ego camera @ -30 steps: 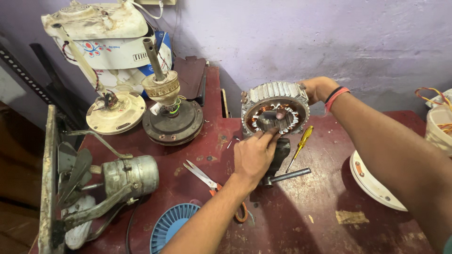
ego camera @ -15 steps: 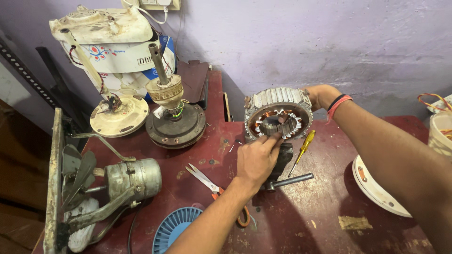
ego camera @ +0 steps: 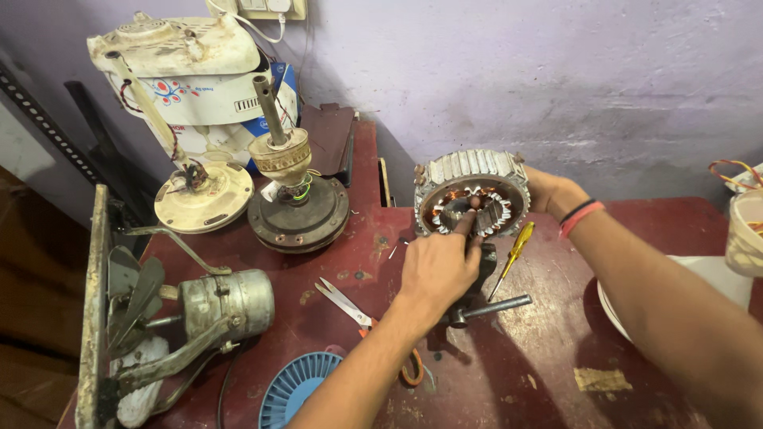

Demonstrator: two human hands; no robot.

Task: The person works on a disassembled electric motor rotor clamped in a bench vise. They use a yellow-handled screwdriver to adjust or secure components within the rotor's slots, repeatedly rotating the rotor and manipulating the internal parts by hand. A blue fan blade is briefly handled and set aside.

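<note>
Fingers of the left hand [ego camera: 435, 270] press into the open face of the motor stator [ego camera: 472, 193], standing on edge at the back of the red table [ego camera: 556, 373]. Right hand [ego camera: 554, 193] wraps round its ribbed metal rim from behind, closed on it, steadying. Looks a heavy, rigid lump, iron core and copper windings; the windings seem delicate, so that rim is the safest hold. Yellow screwdriver [ego camera: 513, 256] and scissors [ego camera: 350, 306] lie nearby.

Dark red table [ego camera: 548, 373], yellow screwdriver [ego camera: 517, 246], blue fan grille [ego camera: 298, 388], copper-wound grey stator [ego camera: 472, 194]
</note>
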